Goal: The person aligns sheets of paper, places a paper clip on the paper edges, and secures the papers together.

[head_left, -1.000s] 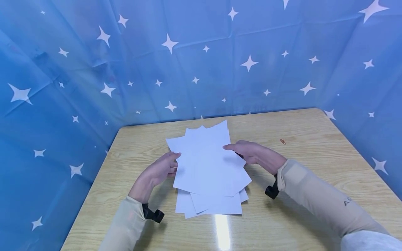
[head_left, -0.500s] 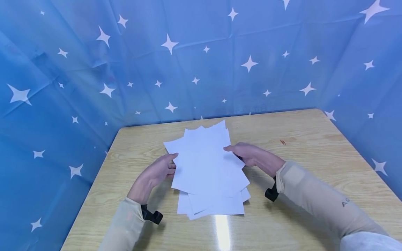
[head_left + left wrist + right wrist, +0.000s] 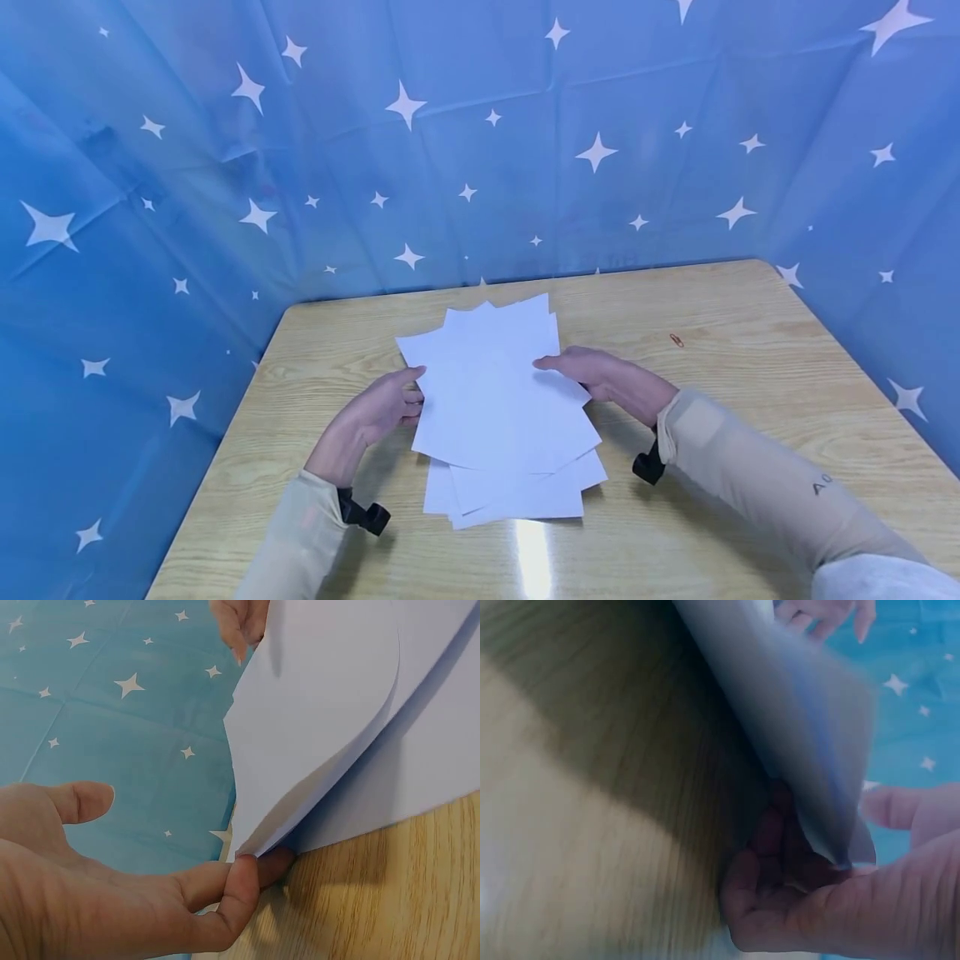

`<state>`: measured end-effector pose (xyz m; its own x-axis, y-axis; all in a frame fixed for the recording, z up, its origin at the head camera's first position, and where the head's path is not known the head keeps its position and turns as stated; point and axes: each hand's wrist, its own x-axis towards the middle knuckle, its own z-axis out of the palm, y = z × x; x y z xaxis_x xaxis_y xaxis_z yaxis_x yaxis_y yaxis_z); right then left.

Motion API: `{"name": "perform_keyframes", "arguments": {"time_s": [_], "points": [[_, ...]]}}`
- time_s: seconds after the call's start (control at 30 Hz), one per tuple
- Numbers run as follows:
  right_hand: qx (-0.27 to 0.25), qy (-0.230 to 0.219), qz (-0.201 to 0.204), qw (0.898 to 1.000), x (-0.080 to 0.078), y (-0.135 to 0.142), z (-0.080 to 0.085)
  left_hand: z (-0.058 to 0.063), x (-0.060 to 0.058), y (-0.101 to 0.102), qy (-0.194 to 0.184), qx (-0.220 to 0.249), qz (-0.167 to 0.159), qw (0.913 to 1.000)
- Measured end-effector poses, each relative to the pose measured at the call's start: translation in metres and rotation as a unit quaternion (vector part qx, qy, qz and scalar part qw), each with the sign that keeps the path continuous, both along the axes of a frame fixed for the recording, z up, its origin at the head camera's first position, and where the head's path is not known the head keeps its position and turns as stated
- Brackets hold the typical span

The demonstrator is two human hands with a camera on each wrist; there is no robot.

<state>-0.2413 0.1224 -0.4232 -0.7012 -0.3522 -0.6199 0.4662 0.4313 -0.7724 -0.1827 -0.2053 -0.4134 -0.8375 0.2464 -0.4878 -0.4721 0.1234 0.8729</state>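
A loose, fanned stack of white paper sheets [image 3: 495, 392] is held between both hands above the wooden table [image 3: 300, 417]. My left hand [image 3: 378, 412] holds its left edge, the curled fingers [image 3: 240, 889] under the sheets. In the left wrist view the left thumb stands up, apart from the paper. On the opposite edge my right hand [image 3: 600, 379] grips the sheets, thumb over the top; its fingers [image 3: 757, 892] curl beneath, as the right wrist view shows. Sheet corners stick out unevenly at the top and bottom.
A small red paper clip [image 3: 677, 341] lies on the table to the right of the stack. Behind and beside the table hangs a blue cloth [image 3: 480, 142] with white stars. A bright light reflection falls on the tabletop in front of the paper.
The sheets have shifted slightly against one another, the lower right ones sliding outward to the right and toward me. Both hands stay at the side edges, the right a little lower.
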Motion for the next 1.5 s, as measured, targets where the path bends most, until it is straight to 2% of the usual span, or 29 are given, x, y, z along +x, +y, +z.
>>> {"name": "perform_keyframes", "arguments": {"time_s": [0.17,0.33,0.43,0.73,0.83,0.93,1.07,1.13,1.27,1.4,1.5], "points": [[0.005,0.002,0.005,1.0,0.001,-0.001,-0.002,0.0,-0.001,0.001,-0.001,-0.001,-0.004,1.0],[0.035,0.042,0.029,0.998,0.002,0.002,-0.004,0.001,-0.002,0.001,0.002,-0.005,-0.009,0.9999],[0.025,0.063,0.033,0.997,0.003,0.004,-0.007,0.0,-0.002,0.0,0.005,-0.005,-0.013,0.9999],[-0.031,0.073,0.02,0.997,0.008,0.012,-0.013,-0.005,0.0,-0.001,0.012,-0.008,-0.003,0.9999],[-0.05,0.09,0.007,0.995,0.01,0.016,-0.016,-0.006,-0.001,0.0,0.012,-0.01,0.01,0.9998],[-0.063,0.104,0.012,0.993,0.011,0.02,-0.017,-0.011,-0.001,0.0,0.003,-0.014,0.03,0.9994],[-0.076,0.113,0.028,0.99,0.013,0.026,-0.019,-0.019,-0.002,0.0,-0.001,-0.004,0.044,0.999],[-0.088,0.107,0.026,0.99,0.014,0.027,-0.019,-0.023,-0.003,-0.001,0.012,0.004,0.037,0.9993],[-0.121,0.084,0.008,0.989,0.015,0.027,-0.022,-0.027,-0.003,0.0,0.026,0.055,0.032,0.9976],[-0.136,0.075,-0.001,0.988,0.018,0.025,-0.027,-0.033,-0.002,0.003,0.015,0.099,0.057,0.9933],[-0.122,0.079,-0.005,0.989,0.022,0.022,-0.027,-0.038,-0.001,0.008,0.022,0.088,0.07,0.9934]]}}
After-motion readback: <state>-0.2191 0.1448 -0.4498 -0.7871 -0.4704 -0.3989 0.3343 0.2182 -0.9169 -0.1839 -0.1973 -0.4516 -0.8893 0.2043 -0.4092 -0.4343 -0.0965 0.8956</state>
